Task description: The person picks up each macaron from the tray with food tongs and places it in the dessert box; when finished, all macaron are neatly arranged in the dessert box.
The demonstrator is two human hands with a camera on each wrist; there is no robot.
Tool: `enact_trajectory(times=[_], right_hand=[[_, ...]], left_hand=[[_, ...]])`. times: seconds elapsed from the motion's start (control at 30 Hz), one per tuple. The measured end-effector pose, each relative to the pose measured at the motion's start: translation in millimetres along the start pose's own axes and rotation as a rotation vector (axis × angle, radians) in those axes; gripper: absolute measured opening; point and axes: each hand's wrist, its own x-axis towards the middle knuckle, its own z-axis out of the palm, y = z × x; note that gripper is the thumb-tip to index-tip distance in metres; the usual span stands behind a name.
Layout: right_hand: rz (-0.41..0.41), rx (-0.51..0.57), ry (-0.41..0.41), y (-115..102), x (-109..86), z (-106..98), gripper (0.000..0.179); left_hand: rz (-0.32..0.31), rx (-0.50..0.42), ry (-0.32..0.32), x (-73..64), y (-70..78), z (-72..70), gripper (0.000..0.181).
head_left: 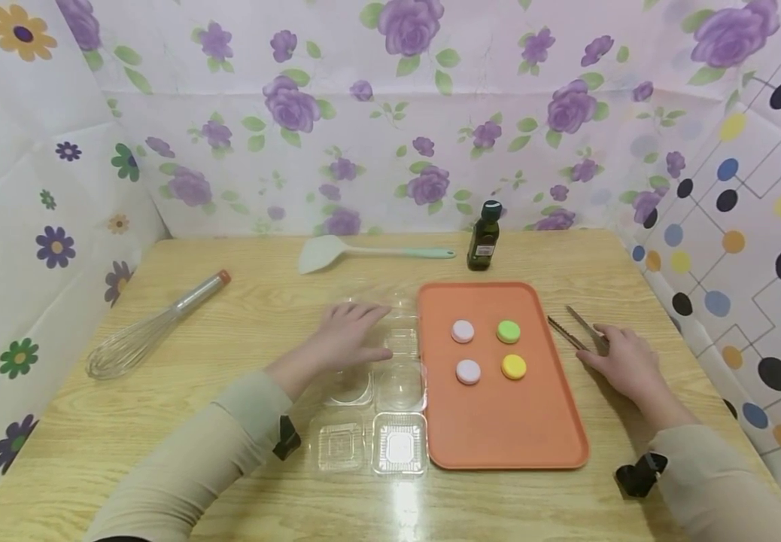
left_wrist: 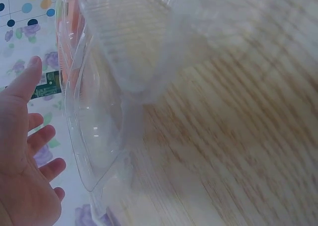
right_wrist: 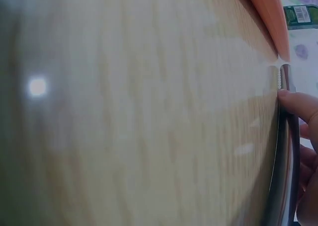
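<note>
As the R hand [head_left: 627, 361] has the tongs [head_left: 569, 334] btwn thumb & fingers, low over the surface [head_left: 255, 489] just right of the orange tray [head_left: 505, 429], the hold itself matters most. The tong arms stand apart, tips angled fwd near the tray's right edge. Best kept w/ thumb on one arm & fingers on the opp. one, so a light squeeze closes both evenly; gripping too far back prob. costs control. Lift the tips well clear of the tray rim, else they could knock it.

On the tray sit four small discs: two pale pink [head_left: 468, 372], one green [head_left: 509, 332], one yellow [head_left: 514, 366], all apart, so there's room for a tip either side. They look smooth & may slip or crack, so go gently.

The L hand [head_left: 346, 339] is spread, thumb away from fingers, gripping nothing, over the clear plastic packaging [head_left: 400, 448] left of the tray; can't tell if any fingertip touches. That plastic looks thin & prob. slides easily, so steady it by an edge, w/o pressing the cups.
</note>
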Motion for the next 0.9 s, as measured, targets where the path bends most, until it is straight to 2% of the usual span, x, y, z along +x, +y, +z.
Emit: enact_trajectory(times=[0.23,0.37,0.53,0.63,0.9], right_hand=[[-0.032,0.061,0.025,-2,-0.2,-1,0.071],[-0.091,0.124,0.053,-7,2.4,-1,0.063],[-0.165,0.154,0.073,-17,4.6,2,0.055],[-0.190,0.159,0.045,-26,4.1,2,0.055],[-0.223,0.133,-0.094,-49,5.6,-3,0.059]], left_hand=[[-0.006,0.000,0.002,2.2,-0.1,1.2,0.079],[-0.015,-0.002,-0.004,2.6,0.4,1.0,0.078],[-0.022,0.003,-0.006,4.4,-0.3,2.5,0.077],[-0.024,0.007,-0.011,5.4,-0.5,3.6,0.077],[-0.028,0.019,-0.024,6.3,1.0,3.3,0.073]])
